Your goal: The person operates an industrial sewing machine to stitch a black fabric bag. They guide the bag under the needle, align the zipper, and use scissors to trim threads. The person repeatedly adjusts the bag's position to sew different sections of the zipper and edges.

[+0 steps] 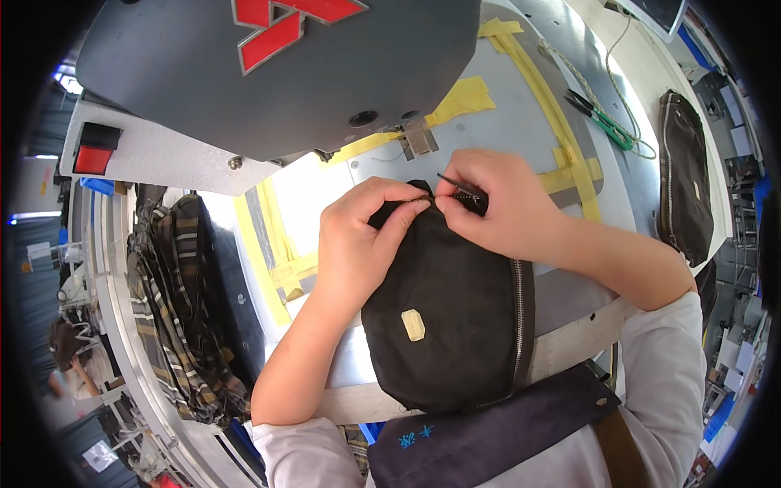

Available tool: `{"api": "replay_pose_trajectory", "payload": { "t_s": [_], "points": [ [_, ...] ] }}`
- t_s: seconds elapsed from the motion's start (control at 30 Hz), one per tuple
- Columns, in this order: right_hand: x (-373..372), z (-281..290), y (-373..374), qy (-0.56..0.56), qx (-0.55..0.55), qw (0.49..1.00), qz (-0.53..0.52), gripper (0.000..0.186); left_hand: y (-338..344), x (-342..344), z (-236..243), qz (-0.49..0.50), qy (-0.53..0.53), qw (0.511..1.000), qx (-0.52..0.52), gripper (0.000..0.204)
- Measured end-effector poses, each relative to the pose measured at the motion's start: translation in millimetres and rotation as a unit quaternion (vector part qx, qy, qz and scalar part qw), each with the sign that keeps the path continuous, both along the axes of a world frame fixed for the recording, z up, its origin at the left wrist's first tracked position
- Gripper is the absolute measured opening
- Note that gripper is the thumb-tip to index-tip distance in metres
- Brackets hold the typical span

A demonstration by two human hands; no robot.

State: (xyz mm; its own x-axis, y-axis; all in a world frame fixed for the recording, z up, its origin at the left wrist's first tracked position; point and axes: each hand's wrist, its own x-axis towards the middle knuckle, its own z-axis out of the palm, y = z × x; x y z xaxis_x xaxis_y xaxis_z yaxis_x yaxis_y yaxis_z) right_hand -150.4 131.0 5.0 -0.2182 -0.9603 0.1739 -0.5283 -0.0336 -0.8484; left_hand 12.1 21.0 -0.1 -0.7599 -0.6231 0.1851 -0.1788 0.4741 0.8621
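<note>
While a dark apron (504, 427) spans the lower edge of the frame, a dark pouch (455, 293) occupies the centre, with a metal zipper (519, 317) along its right side and a pale patch (413, 325) on its face. The left hand (362, 224) pinches the pouch's top edge between thumb and fingers; the right hand (498, 193) grips just beside it. Beyond, yellow tape (556, 118) borders a grey plate (517, 122). Green-handled scissors (606, 126) lie at the upper right.
</note>
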Motion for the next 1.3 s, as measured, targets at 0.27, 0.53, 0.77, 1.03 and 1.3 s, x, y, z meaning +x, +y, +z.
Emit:
{"api": "replay_pose_trajectory", "payload": {
  "t_s": [0.27, 0.53, 0.77, 1.03, 1.3],
  "points": [
    [-9, -4, 1, 0.01, -0.055, 0.998, -0.003, 0.007, -5, 1, 4, -0.036, -0.011, 0.999, 0.012, 0.009],
    [-13, 0, -5, 0.018, -0.057, 0.997, 0.042, 0.007, -2, 2, 2, 0.007, -0.015, 0.998, 0.065, 0.016],
    [-15, 1, -4, 0.092, -0.055, 0.992, 0.073, 0.006, 0, 0, 3, -0.025, -0.02, 0.999, 0.008, 0.017],
    [-20, 10, -5, -0.084, 0.052, 0.991, 0.088, 0.012, -3, 4, 3, -0.063, 0.004, 0.998, -0.017, 0.014],
    [-20, 16, -16, -0.102, 0.218, 0.969, 0.062, 0.018, -1, 2, 10, -0.03, -0.062, 0.996, 0.048, 0.01]
  ]
}}
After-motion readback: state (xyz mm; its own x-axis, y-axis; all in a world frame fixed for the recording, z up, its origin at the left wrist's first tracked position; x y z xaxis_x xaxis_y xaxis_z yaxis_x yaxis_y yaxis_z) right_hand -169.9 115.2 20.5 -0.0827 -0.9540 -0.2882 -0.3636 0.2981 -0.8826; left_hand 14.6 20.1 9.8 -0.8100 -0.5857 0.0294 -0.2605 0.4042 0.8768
